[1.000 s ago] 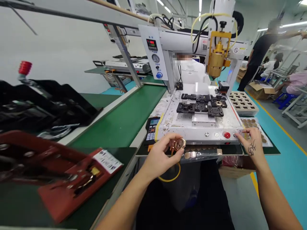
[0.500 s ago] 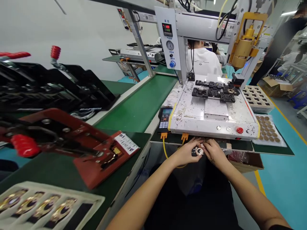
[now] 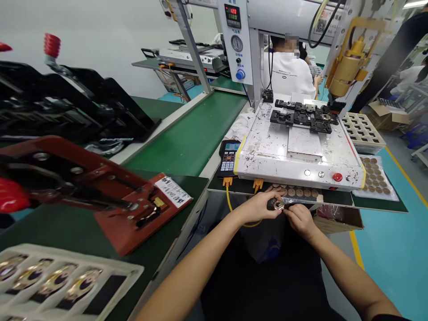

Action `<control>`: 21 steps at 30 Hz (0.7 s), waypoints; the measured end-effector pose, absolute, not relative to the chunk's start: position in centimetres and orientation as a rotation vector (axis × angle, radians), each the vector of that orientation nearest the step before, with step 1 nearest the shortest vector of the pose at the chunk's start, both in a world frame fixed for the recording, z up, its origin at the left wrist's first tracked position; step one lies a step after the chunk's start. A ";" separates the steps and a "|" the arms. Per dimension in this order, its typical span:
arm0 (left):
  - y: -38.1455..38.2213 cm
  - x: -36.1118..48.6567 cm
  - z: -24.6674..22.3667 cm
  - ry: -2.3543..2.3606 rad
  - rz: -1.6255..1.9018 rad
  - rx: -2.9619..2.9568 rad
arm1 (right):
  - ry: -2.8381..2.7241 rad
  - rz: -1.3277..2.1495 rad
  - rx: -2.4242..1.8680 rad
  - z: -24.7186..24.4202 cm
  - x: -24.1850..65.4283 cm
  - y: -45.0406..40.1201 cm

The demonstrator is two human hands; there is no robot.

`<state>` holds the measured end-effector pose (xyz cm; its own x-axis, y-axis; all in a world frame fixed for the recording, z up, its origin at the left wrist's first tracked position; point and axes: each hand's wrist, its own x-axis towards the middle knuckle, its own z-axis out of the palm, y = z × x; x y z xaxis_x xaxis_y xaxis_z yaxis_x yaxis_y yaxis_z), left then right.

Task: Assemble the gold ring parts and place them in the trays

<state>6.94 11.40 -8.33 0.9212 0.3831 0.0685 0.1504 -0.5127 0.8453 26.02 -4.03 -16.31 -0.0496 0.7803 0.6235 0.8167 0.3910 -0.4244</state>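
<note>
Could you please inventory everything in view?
Machine: 1, white, centre right
Round part: 1, coppery, lower centre
Fixtures: several, black, on the machine
Keypad: 1, dark, left of the machine
Discs: many, brown, right and front of machine
Slotted tray: at least 1, cream, behind the right-hand discs
Belt: 1, green, centre left
Lever press: 1, dark red, left side
Red-handled devices: at least 2, black, far left
Parts tray: 1, white, bottom left
Gold parts: at least 4, gold, in that tray
Co-workers: at least 2, white or dark clothes, background
Left hand: 1, bare, holding the round part
Right hand: 1, bare, close beside it, contact unclear
</note>
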 end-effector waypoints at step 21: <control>3.1 5.5 -4.4 0.592 0.498 0.799 | -0.726 0.951 -1.354 -4.0 24.5 -7.0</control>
<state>5.53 3.14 -4.42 0.7307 0.6143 -0.2978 -0.1884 0.6008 0.7769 24.52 -6.97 -3.97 0.4590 0.8832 -0.0962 -0.1401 -0.0350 -0.9895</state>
